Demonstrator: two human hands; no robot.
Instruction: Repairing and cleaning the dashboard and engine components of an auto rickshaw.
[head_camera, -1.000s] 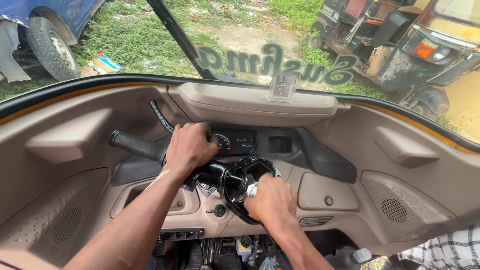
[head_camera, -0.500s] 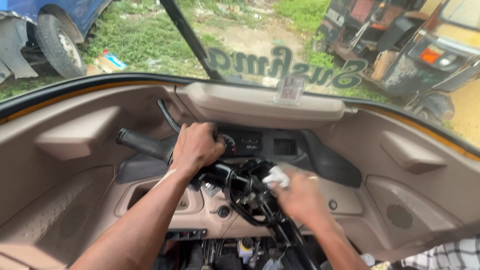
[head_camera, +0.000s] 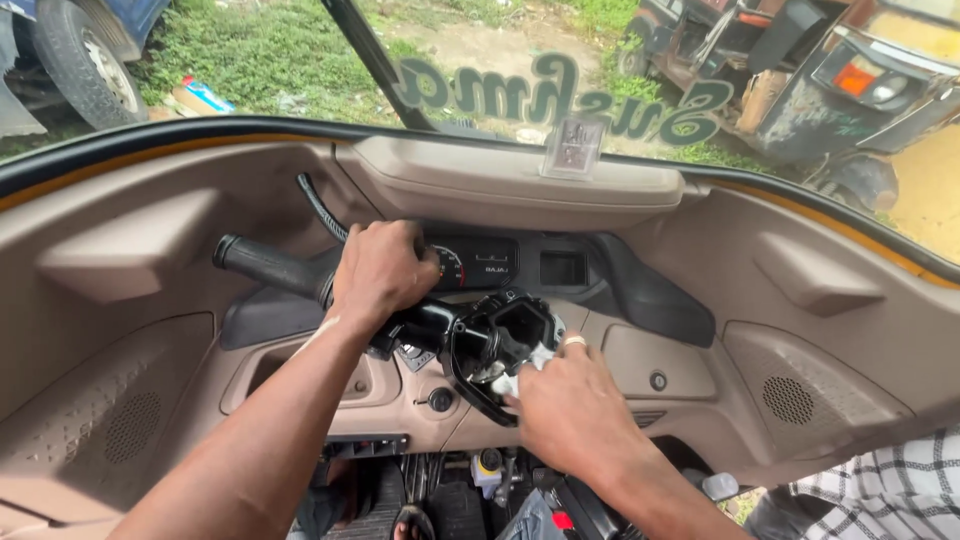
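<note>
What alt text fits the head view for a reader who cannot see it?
Inside a small vehicle cab, the left hand grips the black handlebar while the right hand presses a small white piece against the opened black housing, below a beige dashboard and windscreen.

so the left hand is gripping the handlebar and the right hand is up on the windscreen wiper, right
Not quite. The left hand does grip the black handlebar, but the right hand is not on the wiper. It is low at the open black housing in the middle of the bar, with something small and white at its fingertips. The head view shows this.
</note>
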